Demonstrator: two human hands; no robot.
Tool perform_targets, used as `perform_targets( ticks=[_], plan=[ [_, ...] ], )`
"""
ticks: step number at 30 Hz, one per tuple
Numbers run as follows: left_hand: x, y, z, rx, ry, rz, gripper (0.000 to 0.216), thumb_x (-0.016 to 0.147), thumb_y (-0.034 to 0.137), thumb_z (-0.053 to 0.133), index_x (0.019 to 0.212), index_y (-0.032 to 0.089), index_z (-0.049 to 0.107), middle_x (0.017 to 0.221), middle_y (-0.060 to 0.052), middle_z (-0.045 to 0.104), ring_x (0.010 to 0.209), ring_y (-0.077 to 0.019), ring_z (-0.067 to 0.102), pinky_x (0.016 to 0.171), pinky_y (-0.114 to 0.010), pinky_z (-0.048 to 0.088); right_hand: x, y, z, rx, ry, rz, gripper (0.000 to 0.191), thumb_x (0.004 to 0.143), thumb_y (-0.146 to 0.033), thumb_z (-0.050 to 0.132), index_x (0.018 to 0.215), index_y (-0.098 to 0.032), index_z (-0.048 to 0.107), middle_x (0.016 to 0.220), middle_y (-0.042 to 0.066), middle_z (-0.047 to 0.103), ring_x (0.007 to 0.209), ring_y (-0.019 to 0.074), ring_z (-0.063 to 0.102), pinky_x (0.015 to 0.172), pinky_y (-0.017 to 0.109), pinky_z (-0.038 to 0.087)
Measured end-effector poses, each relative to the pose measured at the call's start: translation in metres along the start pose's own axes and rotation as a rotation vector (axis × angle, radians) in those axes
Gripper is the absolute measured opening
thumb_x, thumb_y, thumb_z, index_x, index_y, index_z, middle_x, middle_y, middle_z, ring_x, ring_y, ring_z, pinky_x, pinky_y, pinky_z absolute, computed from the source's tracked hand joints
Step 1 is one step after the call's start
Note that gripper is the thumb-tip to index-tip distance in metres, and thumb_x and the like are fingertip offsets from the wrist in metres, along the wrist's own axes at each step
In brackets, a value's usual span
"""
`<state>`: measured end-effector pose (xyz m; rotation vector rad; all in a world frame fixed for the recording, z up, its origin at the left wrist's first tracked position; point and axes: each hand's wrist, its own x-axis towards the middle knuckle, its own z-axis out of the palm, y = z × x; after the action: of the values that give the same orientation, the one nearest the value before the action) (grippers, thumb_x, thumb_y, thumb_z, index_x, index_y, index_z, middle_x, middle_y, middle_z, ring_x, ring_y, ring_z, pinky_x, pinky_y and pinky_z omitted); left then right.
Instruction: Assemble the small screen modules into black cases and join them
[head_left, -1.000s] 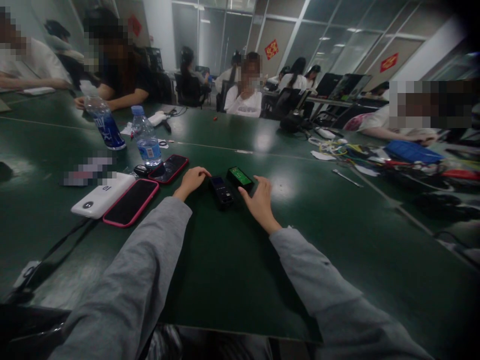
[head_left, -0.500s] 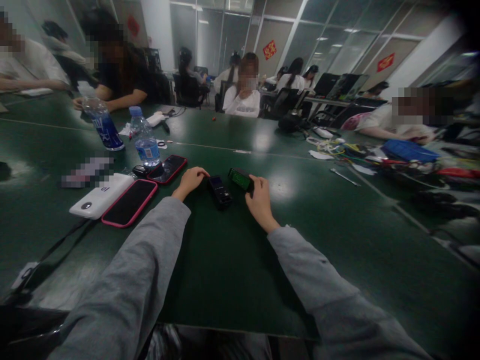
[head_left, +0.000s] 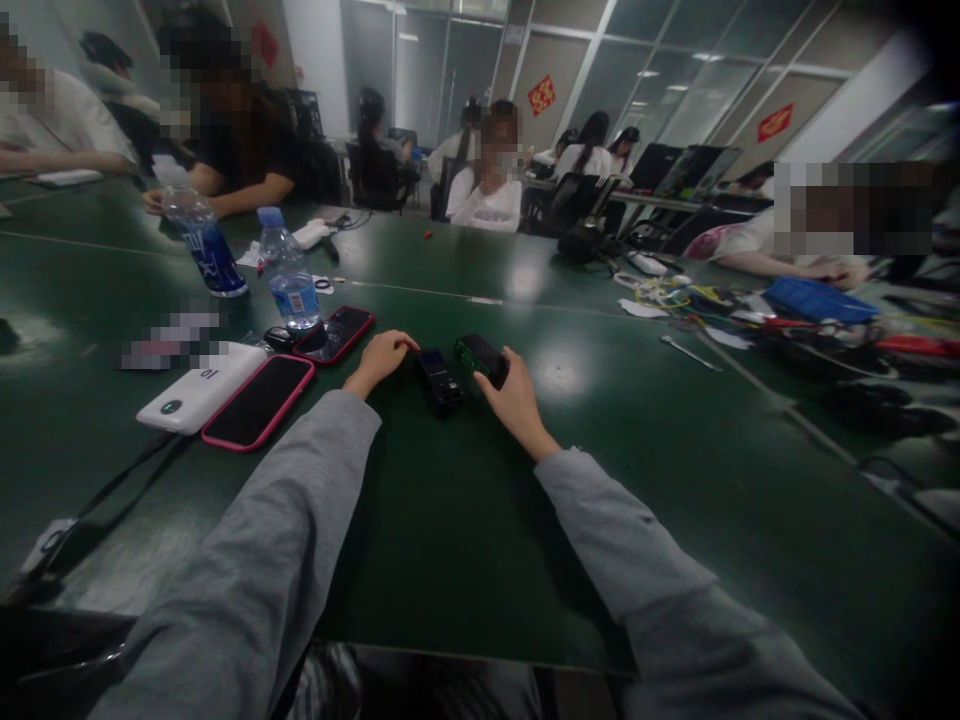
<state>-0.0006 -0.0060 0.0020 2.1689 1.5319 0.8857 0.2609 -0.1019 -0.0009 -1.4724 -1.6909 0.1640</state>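
My right hand (head_left: 516, 400) grips a black block (head_left: 491, 361), thumb at its near edge and fingers round its far end. A green patterned face, like a circuit board (head_left: 471, 360), shows on the block's left side, tilted toward me. Left of it, a black handheld device (head_left: 440, 380) with a small screen and buttons lies on the green table (head_left: 450, 540). My left hand (head_left: 381, 360) rests beside this device, index finger stretched to its upper left edge and the other fingers partly hidden; it does not wrap round the device.
Left are a pink-cased phone (head_left: 259, 403), a red-edged phone (head_left: 336, 335), a white power bank (head_left: 196, 388), a water bottle (head_left: 294, 280) and a blue-labelled bottle (head_left: 202, 245). Tangled cables and a blue tray (head_left: 819, 302) lie right. Several people sit around.
My right hand has turned the block, so its green face now points more to the left and its black side shows on top. My left hand and the device stay put.
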Motion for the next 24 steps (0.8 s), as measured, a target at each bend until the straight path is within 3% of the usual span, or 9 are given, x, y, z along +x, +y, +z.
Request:
perform_targets(
  ticks=[7,13,18,24],
  plan=[
    [-0.003,0.002,-0.001,0.012,0.006,-0.012,0.031,0.087,0.017,0.046,0.093,0.024,0.075,0.108,-0.002,0.072,0.102,-0.0186,0.064,0.096,-0.033,0.049,0.003,0.005,-0.003,-0.009,0.04,0.056,0.047,0.08,-0.029,0.061,0.124,-0.013,0.052,0.111,0.015,0.064,0.099,0.029,0.063,0.088,0.047,0.052],
    [-0.001,0.001,-0.001,0.002,0.003,-0.006,0.031,0.087,0.017,0.045,0.093,0.023,0.075,0.107,-0.003,0.072,0.101,-0.0185,0.064,0.096,-0.033,0.048,-0.003,-0.013,-0.012,-0.31,0.011,-0.152,0.052,0.08,-0.011,0.054,0.131,-0.014,0.046,0.133,0.017,0.05,0.124,0.0342,0.045,0.1,0.054,0.042],
    [-0.001,0.002,0.0,0.013,0.008,-0.01,0.031,0.086,0.016,0.046,0.094,0.023,0.075,0.108,-0.003,0.073,0.103,-0.0184,0.064,0.097,-0.031,0.048,-0.007,-0.019,-0.011,-0.328,-0.109,-0.251,0.058,0.089,-0.024,0.057,0.143,-0.019,0.036,0.144,0.018,0.036,0.136,0.0363,0.03,0.107,0.059,0.035],
    [-0.001,0.002,0.0,0.023,0.009,-0.002,0.032,0.086,0.016,0.046,0.093,0.024,0.076,0.107,-0.002,0.073,0.104,-0.0183,0.064,0.098,-0.031,0.048,-0.008,-0.016,-0.008,-0.262,-0.187,-0.297,0.059,0.092,-0.032,0.055,0.147,-0.026,0.034,0.143,0.016,0.034,0.133,0.0359,0.038,0.103,0.059,0.042]
  ],
)
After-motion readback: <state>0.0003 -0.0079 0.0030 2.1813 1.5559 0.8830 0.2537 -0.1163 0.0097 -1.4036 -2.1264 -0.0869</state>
